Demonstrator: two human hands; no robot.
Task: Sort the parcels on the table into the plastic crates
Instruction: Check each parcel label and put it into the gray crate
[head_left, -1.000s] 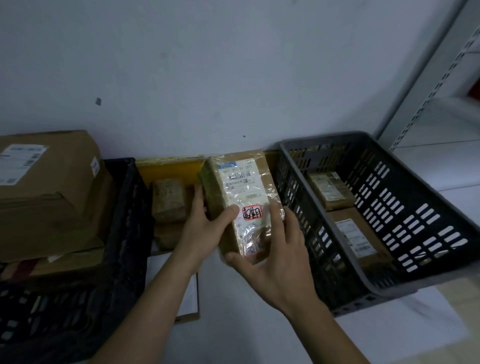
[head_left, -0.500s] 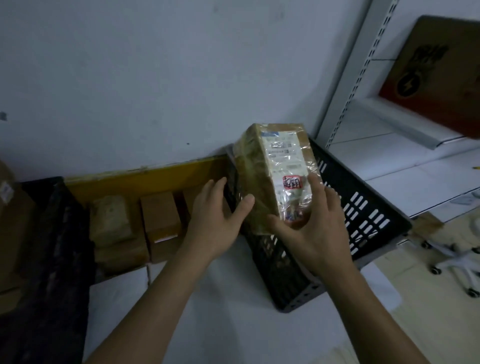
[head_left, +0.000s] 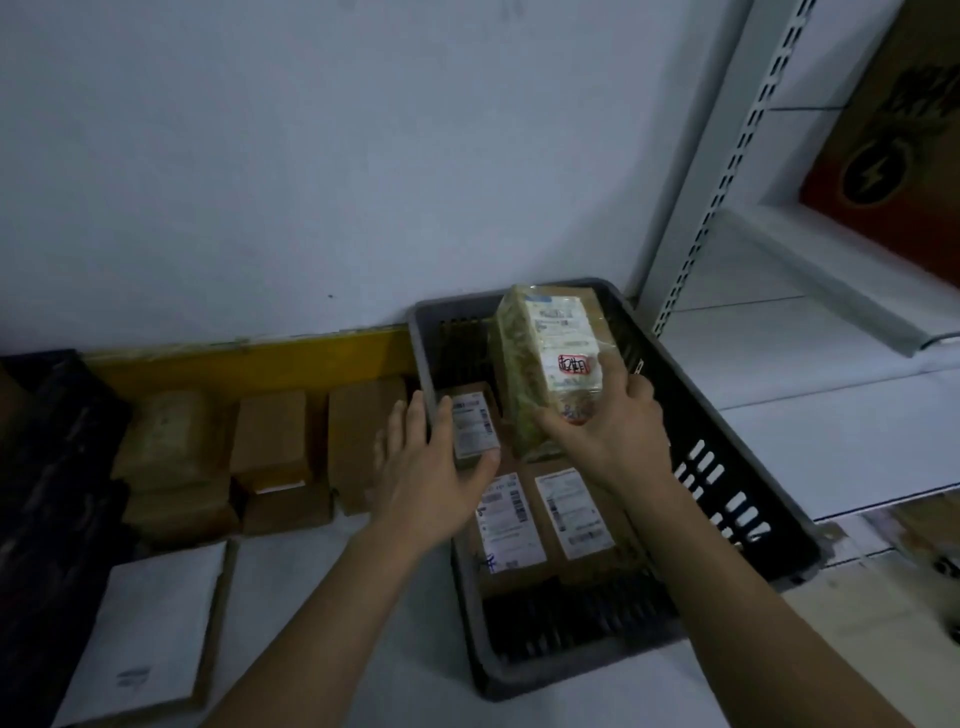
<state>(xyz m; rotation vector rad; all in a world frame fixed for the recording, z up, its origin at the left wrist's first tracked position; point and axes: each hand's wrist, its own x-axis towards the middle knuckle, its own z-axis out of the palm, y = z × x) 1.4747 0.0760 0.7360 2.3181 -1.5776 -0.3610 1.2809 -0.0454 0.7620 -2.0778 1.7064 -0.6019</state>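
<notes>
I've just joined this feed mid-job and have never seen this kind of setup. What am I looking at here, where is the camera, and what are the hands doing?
There is no machine: a person wears one camera on the head, looking down at their own bare hands. The right hand grips a plastic-wrapped parcel with a white label and red stamp, held over the grey crate. That crate already holds three labelled cardboard parcels. The left hand is open, fingers spread, at the crate's near-left rim, holding nothing. Left of the crate, more brown parcels sit on the table against a yellow strip, with a white flat parcel nearer. A black crate stands far left.
</notes>
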